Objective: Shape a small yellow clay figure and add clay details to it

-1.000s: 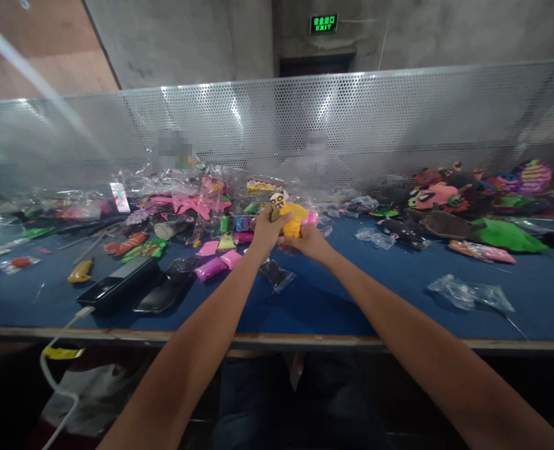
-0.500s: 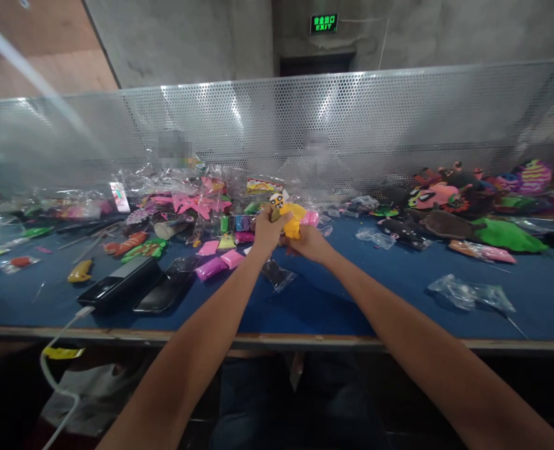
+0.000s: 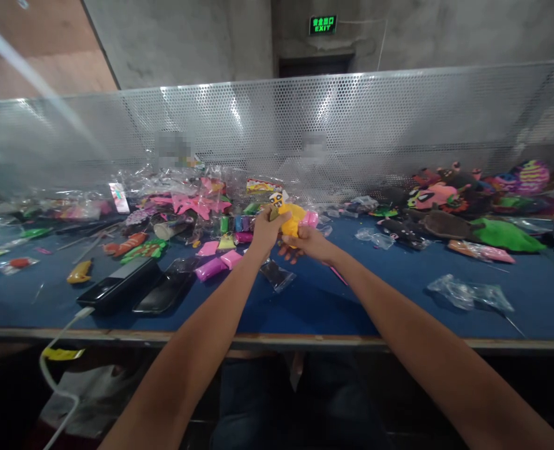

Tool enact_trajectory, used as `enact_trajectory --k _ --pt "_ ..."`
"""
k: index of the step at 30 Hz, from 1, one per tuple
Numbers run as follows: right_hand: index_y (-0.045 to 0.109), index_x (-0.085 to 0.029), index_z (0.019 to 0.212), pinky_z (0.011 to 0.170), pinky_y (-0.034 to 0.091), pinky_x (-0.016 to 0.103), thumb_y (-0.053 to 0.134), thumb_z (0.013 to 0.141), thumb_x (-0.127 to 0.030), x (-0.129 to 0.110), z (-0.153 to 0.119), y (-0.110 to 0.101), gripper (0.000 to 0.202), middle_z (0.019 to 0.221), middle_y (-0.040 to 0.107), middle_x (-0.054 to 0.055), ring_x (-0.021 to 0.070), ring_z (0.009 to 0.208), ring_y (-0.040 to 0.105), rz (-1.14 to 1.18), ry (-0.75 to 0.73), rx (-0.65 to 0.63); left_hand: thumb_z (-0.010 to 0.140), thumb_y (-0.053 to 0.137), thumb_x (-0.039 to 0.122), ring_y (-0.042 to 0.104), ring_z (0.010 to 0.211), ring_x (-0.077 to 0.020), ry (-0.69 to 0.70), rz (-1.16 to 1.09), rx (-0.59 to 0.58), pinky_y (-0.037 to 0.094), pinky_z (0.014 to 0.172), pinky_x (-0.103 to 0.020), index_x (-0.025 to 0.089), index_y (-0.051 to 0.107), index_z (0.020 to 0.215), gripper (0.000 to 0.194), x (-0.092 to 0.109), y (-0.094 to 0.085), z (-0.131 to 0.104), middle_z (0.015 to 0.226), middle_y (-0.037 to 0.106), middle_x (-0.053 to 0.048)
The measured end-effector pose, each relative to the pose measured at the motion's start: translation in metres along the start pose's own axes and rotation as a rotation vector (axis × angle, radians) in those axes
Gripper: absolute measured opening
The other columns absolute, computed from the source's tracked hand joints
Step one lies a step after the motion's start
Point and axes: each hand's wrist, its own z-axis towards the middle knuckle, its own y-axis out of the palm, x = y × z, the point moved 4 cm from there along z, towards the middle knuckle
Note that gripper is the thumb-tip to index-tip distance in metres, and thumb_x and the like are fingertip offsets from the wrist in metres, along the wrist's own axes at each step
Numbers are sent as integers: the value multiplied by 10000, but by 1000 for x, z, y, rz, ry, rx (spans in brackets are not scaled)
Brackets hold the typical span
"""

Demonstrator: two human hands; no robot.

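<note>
Above the middle of the table, my left hand (image 3: pixel 266 230) is closed around a yellow clay figure (image 3: pixel 294 215) with a white and black face at its upper left. My right hand (image 3: pixel 309 242) is closed at the figure's lower right, thumb toward the yellow clay. A thin pink stick (image 3: pixel 338 275) shows past the right wrist, in line with the closed fingers; its other end is hidden. Beside the figure is a pink piece (image 3: pixel 311 219), and whether it touches the figure I cannot tell. Pink clay packets (image 3: pixel 212 269) and a dark packet (image 3: pixel 277 275) lie nearby.
A black power bank (image 3: pixel 117 284) with a white cable and a dark phone (image 3: pixel 164 294) lie left. Clear plastic wrappers (image 3: pixel 469 294) are at the right. Clay pieces, including a green one (image 3: pixel 509 234), pile up before a perforated metal screen (image 3: pixel 258 119).
My right hand has turned slightly, its lower fingers now showing under the figure. The pink stick has come into view by the right wrist. My left hand keeps its hold.
</note>
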Motion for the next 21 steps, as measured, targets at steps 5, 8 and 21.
enact_trajectory --k 5,8,21 --pt "662 -179 993 607 580 279 728 787 -510 -5 -7 4 395 889 762 99 180 714 704 124 29 -102 606 802 348 610 661 -130 -9 -77 -8 505 611 -255 173 608 831 345 2 -2 2 758 630 7" --pt "676 -176 1006 621 584 295 728 791 -515 -7 -7 5 405 922 762 115 193 744 708 142 12 -111 600 809 365 617 671 -138 -10 -91 -6 511 616 -260 168 608 819 356 2 -2 1 766 638 -3" --pt "679 -194 1017 634 575 312 656 825 -583 -1 -3 0 434 914 765 110 187 711 698 103 -33 -69 597 812 393 581 656 -129 6 -109 28 458 570 -240 169 587 823 389 6 -2 0 757 623 -9"
